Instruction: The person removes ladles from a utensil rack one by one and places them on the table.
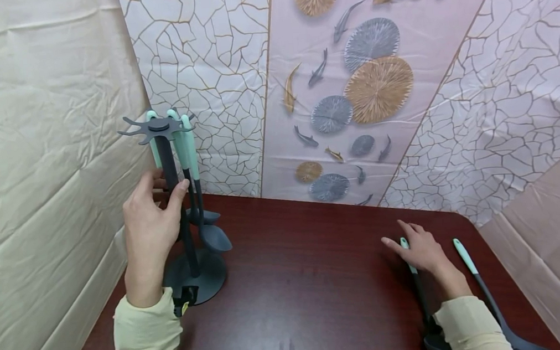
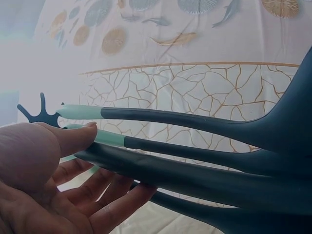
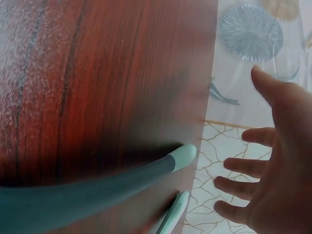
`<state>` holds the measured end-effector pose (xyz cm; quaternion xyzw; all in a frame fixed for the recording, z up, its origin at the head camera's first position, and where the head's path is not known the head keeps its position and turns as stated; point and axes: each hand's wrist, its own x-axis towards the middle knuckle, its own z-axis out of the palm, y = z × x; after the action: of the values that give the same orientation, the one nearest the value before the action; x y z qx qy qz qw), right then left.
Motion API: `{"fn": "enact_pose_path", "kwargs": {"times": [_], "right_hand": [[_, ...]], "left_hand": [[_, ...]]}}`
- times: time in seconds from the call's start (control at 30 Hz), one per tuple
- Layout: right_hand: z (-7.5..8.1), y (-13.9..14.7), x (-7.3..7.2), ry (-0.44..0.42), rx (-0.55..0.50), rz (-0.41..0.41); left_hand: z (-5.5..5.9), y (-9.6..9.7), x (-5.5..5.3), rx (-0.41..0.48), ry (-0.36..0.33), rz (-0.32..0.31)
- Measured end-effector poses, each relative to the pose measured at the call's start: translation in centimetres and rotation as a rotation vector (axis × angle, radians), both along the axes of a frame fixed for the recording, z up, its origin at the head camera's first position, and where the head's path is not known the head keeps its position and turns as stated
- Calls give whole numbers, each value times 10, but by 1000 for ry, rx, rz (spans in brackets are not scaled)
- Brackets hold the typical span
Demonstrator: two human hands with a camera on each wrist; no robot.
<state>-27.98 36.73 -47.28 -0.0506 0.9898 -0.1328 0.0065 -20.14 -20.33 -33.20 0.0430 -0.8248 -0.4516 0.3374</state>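
Note:
At the left, a dark utensil stand [image 1: 190, 255] rises upright from a round base, with a hooked top. My left hand [image 1: 151, 217] grips its pole, thumb on the near side; in the left wrist view the fingers [image 2: 114, 197] lie along the pole [image 2: 195, 178]. Several utensils with mint handles hang from the hooks, one of them a spoon [image 1: 215, 238]. My right hand [image 1: 421, 249], fingers spread, hovers over the mint handle of a dark utensil [image 1: 420, 290] lying on the table. Its head is partly hidden by the sleeve.
A second dark utensil with a mint handle [image 1: 464, 256] lies to the right, near the side of the dark red table [image 1: 294, 285]. Patterned cloth [image 1: 213, 92] hangs behind the table, and pale cloth [image 1: 49, 162] lines the left side.

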Motion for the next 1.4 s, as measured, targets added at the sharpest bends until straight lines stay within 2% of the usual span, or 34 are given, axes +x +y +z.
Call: {"fn": "enact_pose_path", "kwargs": {"times": [0.17, 0.5, 0.9, 1.4], "right_hand": [[0, -4, 1, 38, 26, 3], [4, -8, 2, 90, -4, -15], [4, -10, 4, 84, -25, -16], [5, -11, 1, 77, -51, 6]], "left_hand": [[0, -1, 0, -9, -15, -7], [1, -1, -1, -40, -37, -15], [5, -1, 4, -71, -98, -39], [5, -4, 5, -61, -99, -41]]}}
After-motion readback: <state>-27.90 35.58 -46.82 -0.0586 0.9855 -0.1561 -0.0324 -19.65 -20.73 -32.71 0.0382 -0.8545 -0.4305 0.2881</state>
